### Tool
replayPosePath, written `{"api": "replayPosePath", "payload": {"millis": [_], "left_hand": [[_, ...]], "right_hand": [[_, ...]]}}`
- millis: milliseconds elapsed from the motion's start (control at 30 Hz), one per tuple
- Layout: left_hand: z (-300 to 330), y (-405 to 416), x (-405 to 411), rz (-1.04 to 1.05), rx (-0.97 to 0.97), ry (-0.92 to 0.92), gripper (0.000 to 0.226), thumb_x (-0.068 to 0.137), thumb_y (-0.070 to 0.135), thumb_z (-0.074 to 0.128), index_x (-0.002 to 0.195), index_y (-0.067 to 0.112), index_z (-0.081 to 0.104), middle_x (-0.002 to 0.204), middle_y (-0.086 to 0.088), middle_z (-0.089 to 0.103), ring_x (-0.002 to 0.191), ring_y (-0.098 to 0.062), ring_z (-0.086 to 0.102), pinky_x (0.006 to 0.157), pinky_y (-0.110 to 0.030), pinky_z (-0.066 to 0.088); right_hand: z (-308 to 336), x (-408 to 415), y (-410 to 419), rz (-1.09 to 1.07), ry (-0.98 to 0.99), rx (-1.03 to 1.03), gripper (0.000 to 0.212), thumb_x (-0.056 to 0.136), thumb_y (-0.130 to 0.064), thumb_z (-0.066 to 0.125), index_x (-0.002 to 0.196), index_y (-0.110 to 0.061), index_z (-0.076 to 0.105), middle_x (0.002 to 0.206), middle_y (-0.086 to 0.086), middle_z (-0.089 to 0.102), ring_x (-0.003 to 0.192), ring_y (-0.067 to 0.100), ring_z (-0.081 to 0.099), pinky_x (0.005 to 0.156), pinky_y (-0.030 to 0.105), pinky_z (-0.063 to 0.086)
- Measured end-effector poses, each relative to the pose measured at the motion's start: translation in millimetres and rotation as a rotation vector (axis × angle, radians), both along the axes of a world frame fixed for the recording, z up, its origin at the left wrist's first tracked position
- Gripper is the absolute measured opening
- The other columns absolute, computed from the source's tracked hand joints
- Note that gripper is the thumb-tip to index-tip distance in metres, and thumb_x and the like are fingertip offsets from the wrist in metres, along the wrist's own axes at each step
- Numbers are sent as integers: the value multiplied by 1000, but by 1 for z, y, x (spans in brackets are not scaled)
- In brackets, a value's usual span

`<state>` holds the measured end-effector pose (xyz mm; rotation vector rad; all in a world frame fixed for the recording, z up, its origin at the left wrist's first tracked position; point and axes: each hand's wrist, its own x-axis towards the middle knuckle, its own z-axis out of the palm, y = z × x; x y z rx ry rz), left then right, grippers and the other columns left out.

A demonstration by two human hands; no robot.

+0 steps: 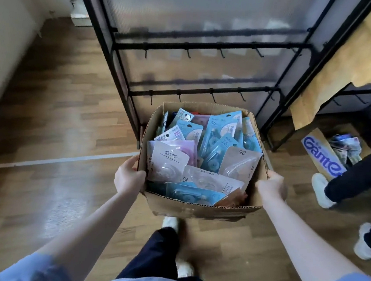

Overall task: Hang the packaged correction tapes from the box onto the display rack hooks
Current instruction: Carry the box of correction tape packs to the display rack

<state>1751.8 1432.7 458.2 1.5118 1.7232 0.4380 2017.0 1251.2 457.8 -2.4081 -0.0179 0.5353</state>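
- One open cardboard box (196, 208) is carried above a wood floor (54, 111), gripped by two bare hands; the left hand (130, 173) curls round the box's left wall near its front corner, thumb up along the outside; the right hand (271, 186) grips the right wall, fingers wrapped over the rim.
- The box is filled to its rim with packaged correction tapes (201, 155); too many overlap for an exact count, well over a dozen; most are blue cards, several white or grey, one pale pink; they lie loose between the two hands, the nearest packs just inside each palm.
- One black display rack (210, 46) stands directly beyond the box; two horizontal bars show, the upper with five hooks (188, 53) in view, the lower with about five more; every visible hook is bare.
- The box's far rim sits just below and in front of the lower bar; open floor stretches to the left as far as a pale wall (7, 35), crossed by one strip of tape (66, 159).
- To the right, a second rack frame (350, 92) carries a torn sheet of cardboard (344, 58); a second box (322, 152) with blue lettering sits on the floor beneath it.
- Another person's two legs (356, 175) in dark trousers and pale shoes stand at the right edge, near the second box.
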Motion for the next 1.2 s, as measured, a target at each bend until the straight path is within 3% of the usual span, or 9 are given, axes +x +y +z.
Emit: {"api": "replayPosePath", "payload": {"millis": [133,267,400,567,733,900,1067,1200], "left_hand": [[-17,24,41,-4,-2,24,64,66,1,54,122,32,59,101,-4,69,95,-26,61,81,-32,49],[-44,59,87,-29,-6,35,63,69,2,52,124,31,58,104,-6,69,99,-29,59,84,-35,49],[-69,98,132,-27,-51,43,62,71,1,51,124,32,58,85,1,66,91,-28,59,79,-33,48],[-90,139,185,-22,-81,75,62,72,3,50,122,40,57,79,4,64,86,-25,60,76,-31,48],[-126,163,218,72,-165,75,61,69,10,51,119,44,57,89,9,70,90,-20,63,83,-36,51],[-190,171,227,219,-213,101,59,66,14,51,113,48,57,85,14,70,85,-15,66,80,-38,54],[-238,162,232,313,-232,126,61,68,2,52,112,43,61,75,14,65,81,-18,63,77,-33,52],[-269,154,235,359,-252,156,62,71,0,52,117,40,60,76,9,64,77,-18,61,74,-30,48]], "right_hand": [[-11,36,19,-15,44,4,50,79,3,54,124,-19,59,120,10,62,108,33,56,82,28,43],[-24,73,44,-13,50,-16,30,78,6,51,97,-13,65,95,13,65,83,32,53,68,28,40],[-42,112,80,-37,31,-29,32,79,9,50,108,-1,63,104,19,65,87,32,53,72,32,42],[-82,165,119,-50,46,-27,23,75,5,53,90,-7,64,84,13,61,81,32,54,67,30,40],[-127,205,158,-14,78,-48,22,74,1,55,92,-7,65,85,15,67,80,37,58,72,37,49],[-195,234,194,115,115,-126,31,76,-5,55,103,-15,66,96,7,69,86,35,62,69,30,44],[-265,248,207,180,167,-173,40,76,-7,60,114,-18,65,108,4,69,96,31,64,85,41,52],[-295,253,212,224,163,-195,32,72,-3,55,99,-16,67,77,4,62,74,29,56,68,32,46]]}}
